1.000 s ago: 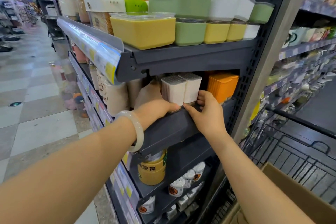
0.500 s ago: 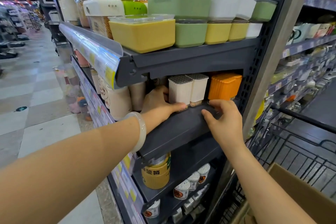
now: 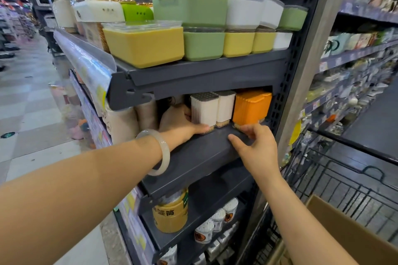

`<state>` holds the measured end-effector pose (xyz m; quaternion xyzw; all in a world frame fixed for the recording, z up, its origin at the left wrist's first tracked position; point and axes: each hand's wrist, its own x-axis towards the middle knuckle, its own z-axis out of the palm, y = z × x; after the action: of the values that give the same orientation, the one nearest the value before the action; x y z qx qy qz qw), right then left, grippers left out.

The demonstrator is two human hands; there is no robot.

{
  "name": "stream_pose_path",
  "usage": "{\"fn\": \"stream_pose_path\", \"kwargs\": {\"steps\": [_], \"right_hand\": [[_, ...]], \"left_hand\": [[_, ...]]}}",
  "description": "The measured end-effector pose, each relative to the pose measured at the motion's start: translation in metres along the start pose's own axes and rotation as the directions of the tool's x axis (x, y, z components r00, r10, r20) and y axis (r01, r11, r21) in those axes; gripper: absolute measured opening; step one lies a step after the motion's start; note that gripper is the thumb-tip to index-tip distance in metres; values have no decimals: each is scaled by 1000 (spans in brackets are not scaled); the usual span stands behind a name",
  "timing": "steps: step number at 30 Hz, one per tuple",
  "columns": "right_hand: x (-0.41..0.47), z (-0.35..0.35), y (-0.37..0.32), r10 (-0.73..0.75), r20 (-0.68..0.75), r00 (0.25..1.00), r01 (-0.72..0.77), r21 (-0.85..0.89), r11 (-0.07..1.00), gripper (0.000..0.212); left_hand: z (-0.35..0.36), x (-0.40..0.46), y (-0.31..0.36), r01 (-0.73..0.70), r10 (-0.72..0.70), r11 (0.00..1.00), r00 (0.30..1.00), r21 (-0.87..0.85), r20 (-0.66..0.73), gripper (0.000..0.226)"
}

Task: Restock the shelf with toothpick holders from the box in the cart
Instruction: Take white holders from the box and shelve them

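**Both hands at the white toothpick holders on the middle shelf**

The left hand (image 3: 183, 122) reaches onto the dark grey metal shelf (image 3: 193, 157), its thumb lying along the base of the nearer tall white ribbed plastic toothpick holder (image 3: 203, 112) and its fingers curled round the holder's far side, though the fingertips are hidden and the grip is only likely. A pale translucent bangle (image 3: 160, 153) circles that wrist. The right hand (image 3: 256, 146), at 3 o'clock from the left, has its fingers bent over the shelf's front edge, fingertips touching the lower corner of the orange plastic toothpick holder (image 3: 251, 109); it pinches nothing that shows.

The nearer white holder has a grey perforated top and a band of wooden toothpick ends showing at its foot. A second white toothpick holder (image 3: 226, 106) stands touching it at 3 o'clock, and the orange one stands just beside that, against the perforated grey upright (image 3: 284, 84).

At 12 o'clock, on the shelf above, lidded plastic storage boxes (image 3: 146, 45) in yellow, green and white sit in two stacked rows. At 6 o'clock, a lower shelf holds a yellow cylindrical tub (image 3: 170, 215) and small white jars (image 3: 217, 219). At 4 o'clock stands the black wire shopping cart (image 3: 336, 178) with the brown cardboard box (image 3: 344, 234) in it.

Bare shelf lies in front of the holders, up to the front lip.
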<state>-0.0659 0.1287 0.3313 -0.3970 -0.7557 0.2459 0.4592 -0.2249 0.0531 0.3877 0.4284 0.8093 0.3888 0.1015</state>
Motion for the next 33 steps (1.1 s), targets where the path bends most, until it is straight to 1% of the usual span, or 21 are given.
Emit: {"fn": "stream_pose_path", "kwargs": {"steps": [4,7,11,16,19,21,24,33], "right_hand": [[1,-1,2,19,23,1000,-19,8,1000,31],[0,1,3,4,15,1000,-4,-8,1000,31],[-3,5,8,-32,0,999,32,-10,999,25],[-4,9,13,-38,-26,999,39,35,999,18],[-6,12,15,-96,-48,994,96,-3,995,16],[-8,15,19,-159,-62,985,154,-67,986,17],[-10,17,21,-209,-73,975,199,-124,972,26],[-9,18,22,-215,-83,973,204,-122,971,27]], "left_hand": [[4,3,1,1,-1,1000,1000,-7,-18,48],[7,4,1,0,0,1000,1000,-16,-21,51],[11,6,1,-3,3,1000,1000,-9,-20,55],[11,8,5,-15,15,1000,1000,23,-4,55],[11,9,7,-21,21,999,1000,40,5,56],[11,9,8,-23,23,999,1000,43,10,56],[11,10,8,-39,39,998,999,43,18,53],[16,18,8,-53,52,997,998,51,31,56]]}}
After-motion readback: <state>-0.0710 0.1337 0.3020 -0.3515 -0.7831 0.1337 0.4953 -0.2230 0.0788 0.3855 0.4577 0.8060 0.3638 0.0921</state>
